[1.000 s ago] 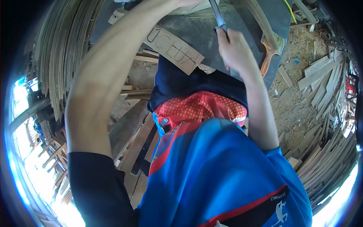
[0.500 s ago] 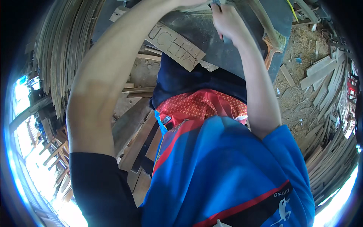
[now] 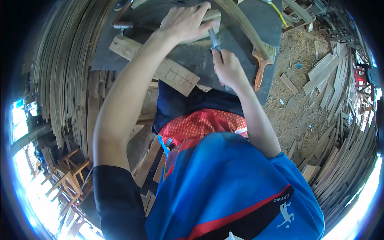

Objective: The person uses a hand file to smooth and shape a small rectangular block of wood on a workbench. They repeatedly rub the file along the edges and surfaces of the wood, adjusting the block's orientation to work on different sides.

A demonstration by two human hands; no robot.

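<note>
My left hand (image 3: 186,24) is closed around a pale piece of wood (image 3: 214,18), its thumb along the near edge and its fingers over the top. My right hand (image 3: 229,68) grips the handle of a chisel (image 3: 214,38) with a flat grey blade. The blade points away from me, its tip at the wood beside my left thumb; whether it touches is unclear. Below my left forearm lies a flat board (image 3: 176,76) with dark lines marked on it, partly hidden by the arm. The grey tabletop (image 3: 188,52) lies under both hands.
A paintbrush (image 3: 260,70) with a wooden handle lies at the table's right edge, by a long curved wooden piece (image 3: 242,22). A yellow strip (image 3: 280,17) is behind them. Stacked wood strips (image 3: 68,60) stand at left; loose boards (image 3: 324,72) lie on the littered floor at right.
The view has shifted, bringing my left hand, the wood and the blade fully into sight. More of the marked board's left end and of the paintbrush shows.
</note>
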